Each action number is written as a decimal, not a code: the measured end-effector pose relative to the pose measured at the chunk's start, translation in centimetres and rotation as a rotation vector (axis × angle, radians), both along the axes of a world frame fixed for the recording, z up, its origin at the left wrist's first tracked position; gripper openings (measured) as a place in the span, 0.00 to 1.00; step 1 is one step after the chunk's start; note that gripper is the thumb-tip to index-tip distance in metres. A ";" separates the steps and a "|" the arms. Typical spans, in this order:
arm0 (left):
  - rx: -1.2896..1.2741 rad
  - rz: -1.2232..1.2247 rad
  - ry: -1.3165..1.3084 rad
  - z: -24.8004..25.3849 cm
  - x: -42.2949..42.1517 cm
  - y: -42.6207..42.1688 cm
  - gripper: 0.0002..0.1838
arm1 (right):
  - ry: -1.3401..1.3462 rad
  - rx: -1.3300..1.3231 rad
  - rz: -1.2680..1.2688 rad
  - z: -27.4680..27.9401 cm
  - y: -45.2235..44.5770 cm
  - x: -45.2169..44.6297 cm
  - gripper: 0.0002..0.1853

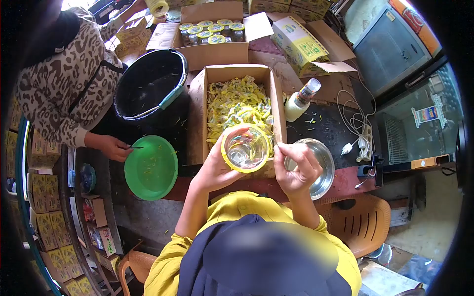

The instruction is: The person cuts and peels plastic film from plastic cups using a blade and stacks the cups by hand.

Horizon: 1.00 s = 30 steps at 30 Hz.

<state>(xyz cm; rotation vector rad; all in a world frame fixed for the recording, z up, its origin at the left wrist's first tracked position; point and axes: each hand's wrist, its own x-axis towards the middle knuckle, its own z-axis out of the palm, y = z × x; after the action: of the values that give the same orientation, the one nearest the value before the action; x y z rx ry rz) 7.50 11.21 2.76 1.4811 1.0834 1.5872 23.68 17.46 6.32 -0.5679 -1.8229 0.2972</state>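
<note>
Here, handheld jar (246,148), carton (196,118) — yellow scraps (238,101)

Yellow sleeves (167,264), navy scarf (197,254)

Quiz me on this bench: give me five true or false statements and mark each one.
1. The left hand holds a clear jar. True.
2. The green basin is to the right of the metal bowl. False: in the picture, the green basin is left of the metal bowl.
3. The other person's sleeve is spotted. True.
4. The black bucket is upside down. False: the black bucket opens upward.
5. A bottle stands upright beside the cardboard box. True.
</note>
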 end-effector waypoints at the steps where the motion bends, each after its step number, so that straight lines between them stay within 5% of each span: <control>1: 0.004 0.001 0.003 0.0 0.0 0.0 0.38 | 0.021 -0.039 0.010 0.0 -0.2 0.0 0.11; 4: 0.001 -0.005 0.006 0.0 -0.3 0.2 0.38 | -0.024 -0.084 0.039 0.3 -0.5 0.3 0.11; 7: -0.001 0.023 0.004 0.2 -0.3 0.3 0.38 | -0.162 0.153 0.050 0.4 0.3 0.8 0.13; 13: -0.014 0.111 0.081 0.4 -0.4 0.9 0.36 | 0.138 -0.344 0.016 -0.4 0.9 0.2 0.11; 15: -0.033 0.144 0.127 0.6 -0.3 1.0 0.35 | -0.144 -0.231 0.049 0.6 1.9 0.4 0.08; 16: -0.041 0.160 0.150 0.7 -0.3 1.1 0.35 | -0.150 -0.398 0.046 1.1 1.5 0.2 0.07; 30: -0.020 0.179 0.230 1.0 -0.7 1.5 0.34 | -0.204 -0.307 0.044 1.5 2.3 -1.3 0.05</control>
<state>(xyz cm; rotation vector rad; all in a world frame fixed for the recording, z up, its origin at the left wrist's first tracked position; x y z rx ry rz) 6.80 12.67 3.76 1.6215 1.3918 1.5463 22.40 19.81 7.78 -0.7954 -2.0022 0.5727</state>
